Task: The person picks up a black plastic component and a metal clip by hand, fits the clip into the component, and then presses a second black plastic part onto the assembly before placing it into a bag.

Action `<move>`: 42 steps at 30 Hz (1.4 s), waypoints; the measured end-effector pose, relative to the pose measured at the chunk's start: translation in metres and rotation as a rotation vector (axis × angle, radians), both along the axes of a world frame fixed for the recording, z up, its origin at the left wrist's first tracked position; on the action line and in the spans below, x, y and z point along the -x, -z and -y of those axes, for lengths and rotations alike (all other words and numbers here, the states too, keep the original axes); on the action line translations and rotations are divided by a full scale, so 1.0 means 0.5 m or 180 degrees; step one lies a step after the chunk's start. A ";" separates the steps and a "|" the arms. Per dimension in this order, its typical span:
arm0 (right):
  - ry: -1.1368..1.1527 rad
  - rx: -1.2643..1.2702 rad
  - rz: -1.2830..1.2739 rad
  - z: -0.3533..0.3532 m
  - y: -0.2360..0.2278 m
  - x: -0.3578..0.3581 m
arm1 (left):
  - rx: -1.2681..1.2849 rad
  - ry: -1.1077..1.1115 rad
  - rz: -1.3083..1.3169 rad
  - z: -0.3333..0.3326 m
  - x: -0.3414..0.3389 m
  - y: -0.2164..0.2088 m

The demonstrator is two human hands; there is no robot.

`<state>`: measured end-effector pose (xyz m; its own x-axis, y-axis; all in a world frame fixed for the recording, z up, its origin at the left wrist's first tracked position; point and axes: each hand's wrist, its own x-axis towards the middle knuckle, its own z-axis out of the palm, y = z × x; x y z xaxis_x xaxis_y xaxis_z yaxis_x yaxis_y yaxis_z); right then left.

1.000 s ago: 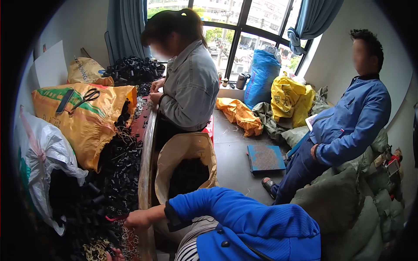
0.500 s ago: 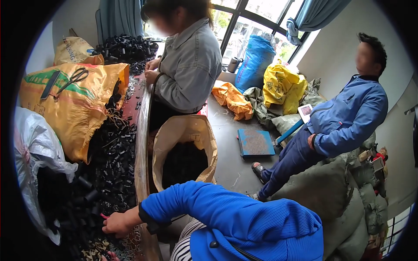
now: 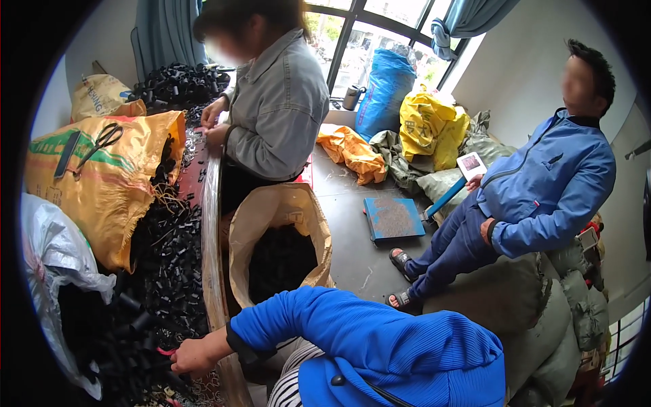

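Observation:
My right hand (image 3: 194,357), at the end of a blue sleeve, reaches over the table's near edge into a heap of short black tubes (image 3: 139,320). Its fingers are bent together, with a bright pink bit showing at their tips. What they hold, if anything, is too small to make out. Small pale and metallic pieces (image 3: 203,386) lie beside the hand. At the lower edge, a sliver of pink, possibly fingers of my left hand, shows; the rest is out of view. An open sack (image 3: 315,210) containing black pieces stands on the floor beside the table.
Scissors (image 3: 105,138) lie on an orange woven sack (image 3: 88,197); a white plastic bag (image 3: 57,237) is nearer. Across the table corner, a co-worker in grey (image 3: 278,102) handles small pieces. Another person in blue (image 3: 553,180) stands by a platform scale (image 3: 395,218) and stuffed sacks (image 3: 485,288).
The view has shifted slightly. My right hand stays low over the black tubes. The person by the scale has brought a hand up to its display. The grey-jacketed co-worker's hands are lower and farther apart.

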<state>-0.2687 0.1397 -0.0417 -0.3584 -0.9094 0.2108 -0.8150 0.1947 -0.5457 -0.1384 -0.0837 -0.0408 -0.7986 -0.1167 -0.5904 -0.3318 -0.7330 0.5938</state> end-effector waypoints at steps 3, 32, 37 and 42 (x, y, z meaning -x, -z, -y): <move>-0.0057 -0.0035 0.0024 -0.019 0.000 -0.002 | 0.0071 0.0007 -0.0040 -0.011 0.004 -0.021; -0.0388 -0.0617 -0.0410 -0.053 -0.042 -0.057 | 0.0918 -0.0633 -0.0599 -0.017 -0.036 -0.059; -0.0507 -0.0570 -0.0364 -0.022 -0.022 -0.056 | 0.0711 -0.0411 -0.0791 0.002 -0.050 -0.062; -0.0258 -0.0235 -0.0364 0.004 -0.017 -0.048 | 0.0780 -0.0626 -0.0891 -0.008 -0.067 -0.076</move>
<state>-0.2445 0.1375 -0.0334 -0.2608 -0.9489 0.1775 -0.8857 0.1621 -0.4350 -0.1051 -0.0797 -0.0030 -0.8728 -0.3930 -0.2895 -0.0007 -0.5921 0.8058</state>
